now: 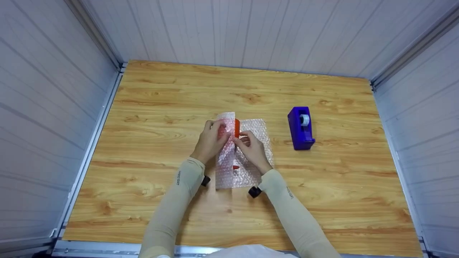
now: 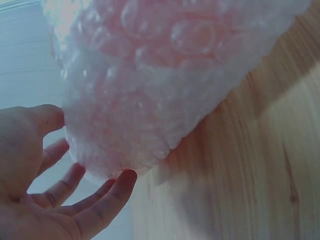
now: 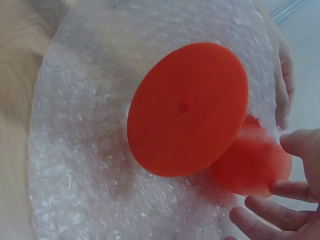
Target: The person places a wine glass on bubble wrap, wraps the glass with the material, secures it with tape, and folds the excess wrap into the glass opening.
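A bubble wrap sheet (image 1: pixel 254 175) (image 3: pixel 75 150) lies on the table, its left part raised and folded over a red object (image 1: pixel 237 128) (image 3: pixel 187 110). That object shows a flat round disc and a rounded part behind it in the right wrist view, and shows blurred through the wrap (image 2: pixel 120 125) in the left wrist view. My left hand (image 1: pixel 211 141) (image 2: pixel 65 195) touches the outside of the flap with spread, slightly bent fingers. My right hand (image 1: pixel 252 148) (image 3: pixel 285 205) is at the flap's edge, its fingertips against the red rounded part. Both hands' fingers are loosely bent.
A blue tape dispenser (image 1: pixel 301 134) with a roll of clear tape (image 1: pixel 304 120) stands right of the wrap on the wooden table (image 1: pixel 161 89). Pale panel walls (image 1: pixel 229 32) enclose the table's back and sides.
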`<state>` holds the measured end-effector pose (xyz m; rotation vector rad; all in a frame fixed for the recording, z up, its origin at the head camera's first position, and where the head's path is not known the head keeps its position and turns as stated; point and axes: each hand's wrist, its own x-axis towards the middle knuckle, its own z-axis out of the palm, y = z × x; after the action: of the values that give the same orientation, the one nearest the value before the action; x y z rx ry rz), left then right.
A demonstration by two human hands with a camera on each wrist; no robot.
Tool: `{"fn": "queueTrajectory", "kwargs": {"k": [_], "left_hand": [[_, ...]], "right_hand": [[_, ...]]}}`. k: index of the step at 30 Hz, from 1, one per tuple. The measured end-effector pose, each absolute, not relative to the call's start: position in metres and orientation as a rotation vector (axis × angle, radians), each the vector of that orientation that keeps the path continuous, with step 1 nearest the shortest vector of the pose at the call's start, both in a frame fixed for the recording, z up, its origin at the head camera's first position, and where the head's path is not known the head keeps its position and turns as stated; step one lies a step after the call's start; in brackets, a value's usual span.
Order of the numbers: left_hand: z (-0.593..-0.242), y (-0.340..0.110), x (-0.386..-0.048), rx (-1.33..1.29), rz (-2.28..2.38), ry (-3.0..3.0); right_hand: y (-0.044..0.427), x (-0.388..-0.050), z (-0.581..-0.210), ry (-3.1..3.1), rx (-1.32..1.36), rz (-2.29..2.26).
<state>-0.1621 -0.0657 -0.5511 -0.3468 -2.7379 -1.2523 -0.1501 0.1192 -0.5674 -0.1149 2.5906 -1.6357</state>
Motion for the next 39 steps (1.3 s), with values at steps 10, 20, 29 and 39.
{"fn": "queueTrajectory", "kwargs": {"k": [10,20,29,39], "left_hand": [[-0.55,-0.061,-0.161,-0.264,-1.199,-2.785],[-0.549,-0.058,-0.162,-0.305,-1.085,-2.806],[-0.545,-0.046,-0.163,-0.311,-0.914,-2.829],[-0.54,-0.033,-0.164,-0.252,-0.879,-2.884]], "right_hand": [[0.122,-0.153,-0.573,2.663,-0.172,-1.528],[0.126,-0.151,-0.572,2.608,-0.204,-1.567],[0.136,-0.147,-0.573,2.613,-0.229,-1.601],[0.155,-0.144,-0.573,2.625,-0.189,-1.627]]}}
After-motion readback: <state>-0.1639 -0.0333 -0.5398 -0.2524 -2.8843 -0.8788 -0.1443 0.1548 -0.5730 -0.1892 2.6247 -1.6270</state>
